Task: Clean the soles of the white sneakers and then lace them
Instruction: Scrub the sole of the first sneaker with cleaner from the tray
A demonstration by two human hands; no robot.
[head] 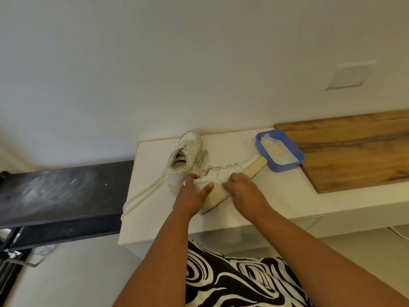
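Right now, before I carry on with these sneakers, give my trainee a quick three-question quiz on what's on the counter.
1. True or false: the near sneaker lies on its side with its cream sole edge facing the camera.
2. Which hand is on that sole edge? A) left hand B) right hand C) neither
3. Fill in: the blue tray sits at the sneaker's ____ end, partly on the wooden board.

Key
1. True.
2. B; the left hand steadies the heel by the upright sneaker, whose lace trails over the counter edge.
3. Toe.
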